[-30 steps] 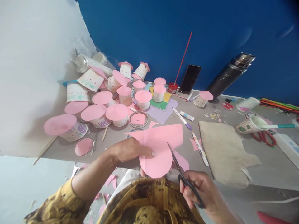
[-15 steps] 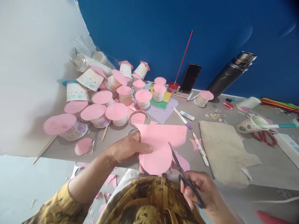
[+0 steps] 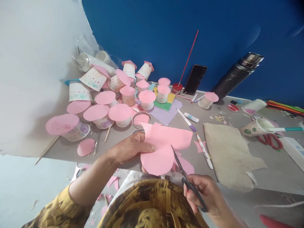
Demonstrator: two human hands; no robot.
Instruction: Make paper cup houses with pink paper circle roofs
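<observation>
A pink sheet of paper, partly cut into a rounded shape at its lower end, is pinched in my left hand, thumb on top. My right hand grips black-handled scissors; their blades look nearly closed, with the tip at the inner corner of the cut. Pink scraps lie just beneath the sheet. Behind my left hand is a ring-shaped roll on the table. To the left stand several paper cups topped with pink paper discs.
A beige cloth lies to the right, with markers beside it. Farther right are a patterned cup and red-handled scissors. A phone and a black flask lean against the blue wall.
The pink sheet has turned slightly in my left hand, its rounded end shifting a little up and left. My right hand and the scissors stay almost in place. The whole view has shifted slightly.
</observation>
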